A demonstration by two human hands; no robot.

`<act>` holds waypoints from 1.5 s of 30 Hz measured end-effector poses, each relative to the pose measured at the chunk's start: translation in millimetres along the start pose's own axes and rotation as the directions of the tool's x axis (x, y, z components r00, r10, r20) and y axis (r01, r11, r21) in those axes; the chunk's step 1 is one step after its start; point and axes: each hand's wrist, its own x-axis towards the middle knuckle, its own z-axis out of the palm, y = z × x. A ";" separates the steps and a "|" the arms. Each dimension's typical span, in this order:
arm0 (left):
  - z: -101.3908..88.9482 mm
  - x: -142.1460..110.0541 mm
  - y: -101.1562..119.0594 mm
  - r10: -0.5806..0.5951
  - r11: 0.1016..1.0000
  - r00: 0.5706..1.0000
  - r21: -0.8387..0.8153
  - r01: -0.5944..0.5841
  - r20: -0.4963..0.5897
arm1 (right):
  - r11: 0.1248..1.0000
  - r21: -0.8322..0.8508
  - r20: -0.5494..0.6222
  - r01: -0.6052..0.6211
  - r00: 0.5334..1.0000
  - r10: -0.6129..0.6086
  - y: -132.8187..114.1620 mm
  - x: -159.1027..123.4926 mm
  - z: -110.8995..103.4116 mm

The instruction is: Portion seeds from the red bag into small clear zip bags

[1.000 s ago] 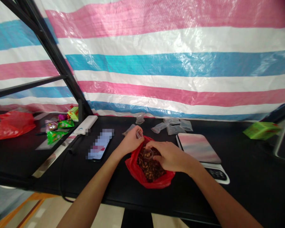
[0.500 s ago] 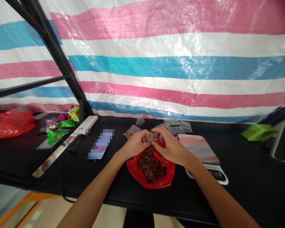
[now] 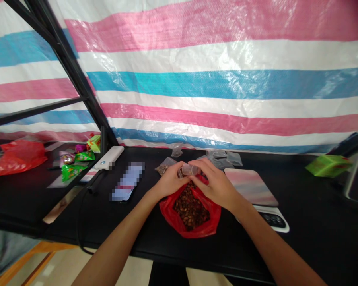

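L hand (image 3: 170,182) and R hand (image 3: 216,184) half-closed, fingers gripping small clear plastic cup (image 3: 188,170) together, just above red plastic bag (image 3: 185,223) of brown nuts (image 3: 191,210), bottom center.

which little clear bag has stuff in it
The small clear bag just beyond the left hand: it holds brown bits, while the other clear bags further right look empty.

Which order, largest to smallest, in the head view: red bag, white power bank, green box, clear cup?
1. Red plastic bag
2. White power bank and green box: they look alike in size and their distances from the camera differ, so unranked
3. Clear plastic cup
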 end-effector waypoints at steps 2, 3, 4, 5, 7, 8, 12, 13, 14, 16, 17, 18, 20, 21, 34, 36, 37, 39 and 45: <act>1.2 0.7 -2.2 -0.004 0.999 1.000 -0.041 0.004 0.004 | 1.000 -0.017 -0.037 -0.004 0.999 0.004 0.1 -0.1 -0.4; 1.8 1.0 -3.0 -0.011 0.998 1.000 -0.060 0.011 0.005 | 1.000 -0.025 -0.052 -0.008 0.999 0.006 0.7 -0.4 -0.2; 2.5 1.2 -3.4 -0.022 0.997 1.000 -0.080 0.023 0.009 | 0.999 -0.032 -0.065 -0.010 0.998 0.008 1.5 -0.8 0.1; 3.1 1.4 -3.4 -0.036 0.994 0.999 -0.101 0.037 0.014 | 0.999 -0.035 -0.076 -0.010 0.997 0.007 2.4 -1.1 0.5; 3.8 1.5 -1.8 -0.055 0.988 0.998 -0.143 0.058 0.020 | 0.999 -0.031 -0.096 -0.010 0.995 0.007 4.0 -1.6 1.3; 3.7 1.5 -0.3 -0.060 0.985 0.998 -0.159 0.063 0.020 | 1.000 -0.026 -0.109 -0.014 0.994 0.011 4.4 -1.6 1.5; -0.5 1.8 6.5 -0.058 0.983 0.998 -0.173 0.055 -0.011 | 0.998 0.062 -0.171 -0.032 0.984 0.043 2.5 -0.9 -1.6; -2.6 2.2 7.6 -0.051 0.986 0.998 -0.160 0.043 -0.046 | 0.993 0.117 -0.168 -0.034 0.984 0.053 1.1 -0.8 -3.6; -4.9 2.8 8.4 -0.042 0.990 0.994 -0.139 0.028 -0.097 | 0.983 0.181 -0.138 -0.038 0.988 0.064 -0.5 -0.9 -5.8; -9.8 4.3 8.6 -0.026 0.995 0.976 -0.096 0.005 -0.218 | 0.953 0.296 -0.001 -0.067 0.998 0.070 -3.9 -1.7 -10.5; -11.9 5.1 8.4 -0.021 0.997 0.962 -0.080 -0.001 -0.271 | 0.942 0.324 0.089 -0.085 0.994 0.059 -5.6 -2.3 -12.3; -13.6 5.8 8.1 -0.014 0.998 0.950 -0.069 -0.008 -0.312 | 0.941 0.324 0.173 -0.096 0.984 0.041 -7.2 -2.9 -13.5; -15.5 6.2 7.9 0.012 0.997 0.934 -0.063 -0.036 -0.357 | 0.959 0.269 0.265 -0.087 0.964 0.013 -10.1 -3.5 -13.3; -15.4 5.6 8.3 0.030 0.996 0.934 -0.063 -0.056 -0.356 | 0.969 0.237 0.275 -0.073 0.961 0.005 -11.3 -3.5 -12.0; 1.7 -12.3 24.3 0.022 0.988 0.996 -0.151 -0.009 0.089 | 0.995 0.087 -0.133 0.049 0.990 -0.038 -4.5 -0.7 -0.2; 0.2 -10.2 25.1 0.025 0.993 0.996 -0.115 -0.015 0.089 | 0.995 0.091 -0.197 0.030 0.980 -0.012 -3.6 -1.1 -2.5; -0.5 -9.2 25.4 0.029 0.995 0.995 -0.096 -0.019 0.097 | 0.995 0.098 -0.204 0.029 0.979 -0.009 -3.5 -1.2 -3.5; -1.3 -7.8 25.5 0.025 0.997 0.994 -0.074 -0.017 0.107 | 0.991 0.129 -0.187 0.033 0.982 -0.009 -3.1 -1.0 -4.6; -2.3 -7.7 16.2 0.022 0.995 0.986 -0.096 -0.006 0.168 | 0.949 0.314 -0.243 0.039 0.969 0.041 6.2 3.8 -14.5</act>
